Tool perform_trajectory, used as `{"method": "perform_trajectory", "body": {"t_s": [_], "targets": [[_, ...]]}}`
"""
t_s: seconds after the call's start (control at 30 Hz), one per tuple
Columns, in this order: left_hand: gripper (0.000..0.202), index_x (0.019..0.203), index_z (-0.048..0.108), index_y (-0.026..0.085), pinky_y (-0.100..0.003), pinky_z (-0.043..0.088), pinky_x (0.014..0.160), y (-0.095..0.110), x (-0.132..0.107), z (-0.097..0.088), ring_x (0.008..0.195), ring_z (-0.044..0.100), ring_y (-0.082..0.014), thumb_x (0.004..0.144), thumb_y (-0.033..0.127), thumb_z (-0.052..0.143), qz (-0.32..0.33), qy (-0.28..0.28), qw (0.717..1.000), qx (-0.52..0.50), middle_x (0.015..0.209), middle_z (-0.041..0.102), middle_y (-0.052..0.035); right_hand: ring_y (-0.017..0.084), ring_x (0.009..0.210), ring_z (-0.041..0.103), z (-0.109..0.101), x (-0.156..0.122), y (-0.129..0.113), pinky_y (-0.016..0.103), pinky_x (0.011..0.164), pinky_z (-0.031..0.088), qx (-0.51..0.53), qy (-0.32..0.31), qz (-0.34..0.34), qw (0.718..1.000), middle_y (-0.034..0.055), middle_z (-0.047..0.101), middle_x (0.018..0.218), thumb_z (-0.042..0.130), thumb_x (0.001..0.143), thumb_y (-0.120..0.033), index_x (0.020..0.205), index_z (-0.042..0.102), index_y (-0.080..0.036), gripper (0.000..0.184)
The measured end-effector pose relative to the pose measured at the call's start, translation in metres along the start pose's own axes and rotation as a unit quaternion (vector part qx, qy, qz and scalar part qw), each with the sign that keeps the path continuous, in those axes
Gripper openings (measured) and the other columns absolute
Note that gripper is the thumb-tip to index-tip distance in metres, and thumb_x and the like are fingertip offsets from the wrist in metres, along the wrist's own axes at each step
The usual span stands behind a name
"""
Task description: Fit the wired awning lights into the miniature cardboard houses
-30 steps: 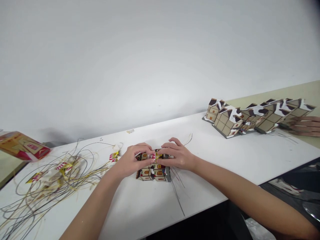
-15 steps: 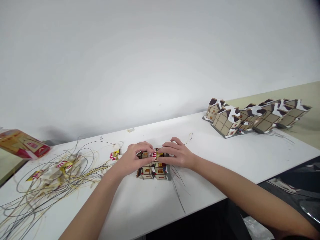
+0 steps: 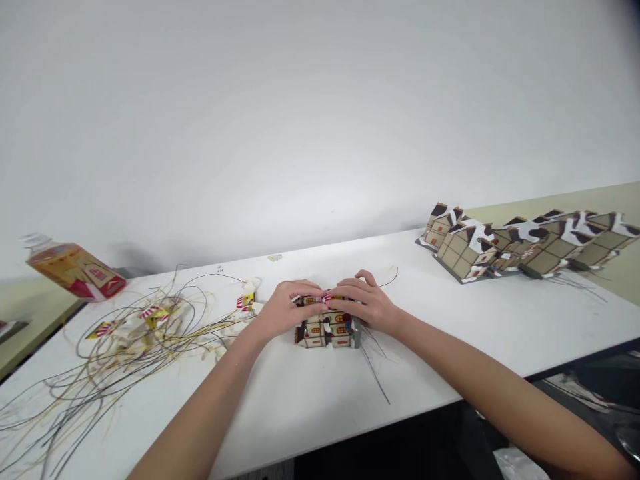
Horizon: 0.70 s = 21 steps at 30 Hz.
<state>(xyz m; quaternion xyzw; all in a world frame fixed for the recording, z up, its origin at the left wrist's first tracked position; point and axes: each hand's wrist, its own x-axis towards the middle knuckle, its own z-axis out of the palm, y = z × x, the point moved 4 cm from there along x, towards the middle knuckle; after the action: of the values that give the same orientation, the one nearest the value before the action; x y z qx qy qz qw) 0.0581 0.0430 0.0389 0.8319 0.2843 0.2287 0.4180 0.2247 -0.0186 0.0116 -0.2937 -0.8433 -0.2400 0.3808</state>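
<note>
A small model house (image 3: 327,330) with printed windows lies on the white table, its dark grey base turned to the right. My left hand (image 3: 293,310) reaches over its left side, thumb and fingers bent and closed on it. From the right, my right hand (image 3: 367,305) presses bent fingers against the house front. Where the fingertips meet, a small red-and-white striped piece (image 3: 328,299) shows between them, partly hidden. Thin dark wires (image 3: 375,377) trail from the base over the table.
Left on the table (image 3: 280,420) lies a tangle of wires (image 3: 125,360) with several striped yellow pieces (image 3: 154,315). Behind it a bottle (image 3: 80,270) with an orange-red label leans. Several finished-looking model houses (image 3: 465,253) with white-patched roofs stand at the back right. A wall closes the rear.
The whole view has shifted, so everything sits further right in the picture. Both hands stay on the house, fingertips now closer together over the striped piece. More of the bottle shows.
</note>
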Motion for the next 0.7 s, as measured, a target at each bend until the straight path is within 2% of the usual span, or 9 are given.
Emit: {"method": "perform_trajectory", "body": {"t_s": [0.13,0.27,0.47,0.57,0.7], "targets": [[0.030,0.103,0.070,0.020,-0.030,0.049,0.086,0.000,-0.002,0.002,0.096,0.062,-0.0194,0.080,0.039,0.067,-0.001,-0.008,1.000,-0.016,0.103,0.069,-0.0054,0.014,0.104,0.057,0.002,-0.002,0.001,0.035,0.091,0.036,0.007,0.000,-0.009,1.000,0.0022,0.069,0.108,0.047,0.094,-0.013,0.106,0.062,-0.024,0.022],[0.029,0.105,0.070,0.019,-0.031,0.048,0.089,0.003,-0.004,0.004,0.098,0.062,-0.0200,0.084,0.038,0.062,0.001,-0.003,1.000,-0.027,0.105,0.069,-0.0058,0.014,0.107,0.056,0.001,-0.001,-0.001,0.035,0.092,0.038,0.029,0.006,-0.015,0.999,0.0025,0.069,0.108,0.051,0.092,-0.013,0.105,0.063,-0.023,0.020],[0.027,0.095,0.074,0.020,-0.030,0.048,0.080,-0.002,-0.002,0.006,0.090,0.062,-0.0194,0.077,0.039,0.070,-0.058,0.030,0.997,-0.039,0.094,0.070,-0.0052,0.011,0.104,0.059,0.000,0.005,-0.003,0.033,0.094,0.038,0.049,0.004,-0.031,0.998,0.0025,0.070,0.104,0.048,0.093,-0.012,0.101,0.063,-0.021,0.019],[0.023,0.088,0.075,0.020,-0.028,0.047,0.073,-0.005,-0.002,0.007,0.082,0.061,-0.0167,0.075,0.039,0.072,-0.062,0.030,0.995,-0.071,0.086,0.066,-0.0042,0.011,0.104,0.059,-0.001,0.007,-0.003,0.033,0.094,0.040,0.054,0.018,-0.050,0.997,0.0018,0.070,0.100,0.049,0.093,-0.012,0.096,0.064,-0.021,0.018],[0.021,0.085,0.076,0.021,-0.027,0.046,0.072,-0.008,-0.001,0.008,0.078,0.059,-0.0152,0.074,0.039,0.073,-0.058,0.028,0.994,-0.085,0.083,0.064,-0.0033,0.012,0.107,0.058,0.000,0.007,-0.003,0.034,0.094,0.040,0.047,0.024,-0.069,0.996,0.0010,0.070,0.101,0.054,0.090,-0.011,0.094,0.065,-0.022,0.016]]}}
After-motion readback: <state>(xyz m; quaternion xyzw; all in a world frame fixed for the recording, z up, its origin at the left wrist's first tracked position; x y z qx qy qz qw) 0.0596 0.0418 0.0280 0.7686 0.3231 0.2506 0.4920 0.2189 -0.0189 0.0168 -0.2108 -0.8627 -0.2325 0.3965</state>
